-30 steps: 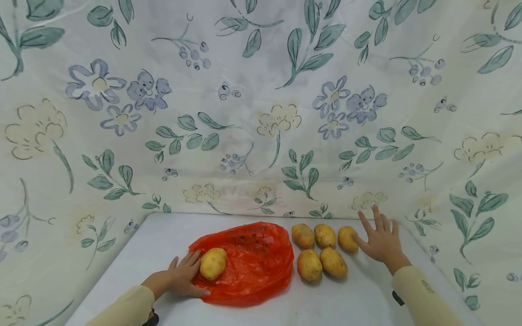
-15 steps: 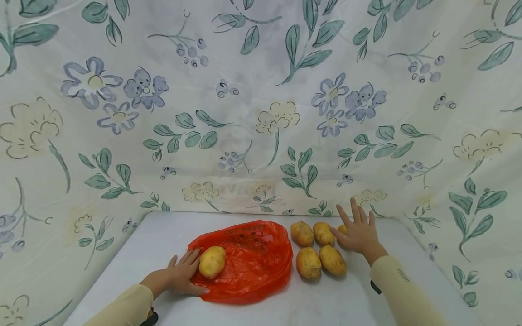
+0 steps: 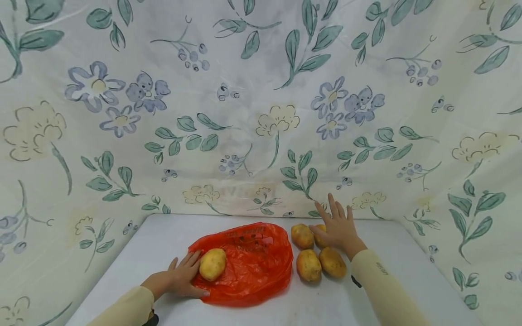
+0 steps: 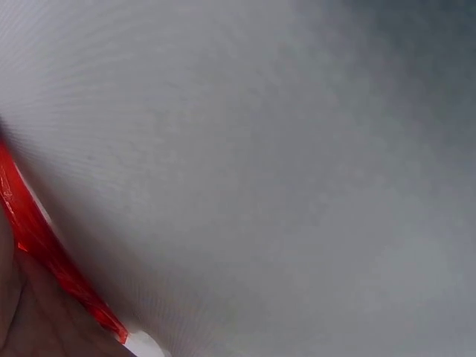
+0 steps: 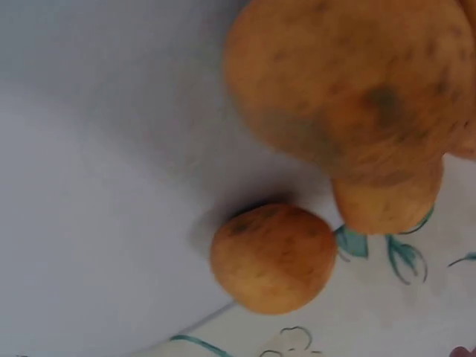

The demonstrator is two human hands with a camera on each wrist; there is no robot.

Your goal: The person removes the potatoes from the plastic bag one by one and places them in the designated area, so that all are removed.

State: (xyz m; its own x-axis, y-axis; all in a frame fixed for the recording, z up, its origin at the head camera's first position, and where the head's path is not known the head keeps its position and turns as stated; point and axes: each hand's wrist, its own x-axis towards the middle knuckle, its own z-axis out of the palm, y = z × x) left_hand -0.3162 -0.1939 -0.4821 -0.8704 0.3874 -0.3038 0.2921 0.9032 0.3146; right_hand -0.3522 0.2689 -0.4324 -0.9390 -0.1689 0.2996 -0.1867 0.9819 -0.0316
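Observation:
A red plastic bag [image 3: 253,267] lies spread on the white table, with one potato [image 3: 212,265] on its left part. My left hand [image 3: 183,277] rests at the bag's left edge, fingers extended beside that potato and thumb apart along the near edge. In the left wrist view, the bag's red edge [image 4: 52,253] runs beside the hand. My right hand [image 3: 338,228], fingers spread, is over the back row of a potato group, partly covering a potato [image 3: 320,236]. The right wrist view shows a large near potato [image 5: 349,74] and a smaller separate potato [image 5: 274,258], which the hand hides from the head view.
Uncovered in the group are a back-left potato [image 3: 302,236], a front-left potato [image 3: 308,266] and a front-right potato [image 3: 332,263], right of the bag. The white table [image 3: 163,235] ends at a floral cloth [image 3: 244,149] behind and at the sides.
My right hand has moved left over the back row, from the rightmost potato toward the middle one. The left hand, bag and potatoes stay where they were.

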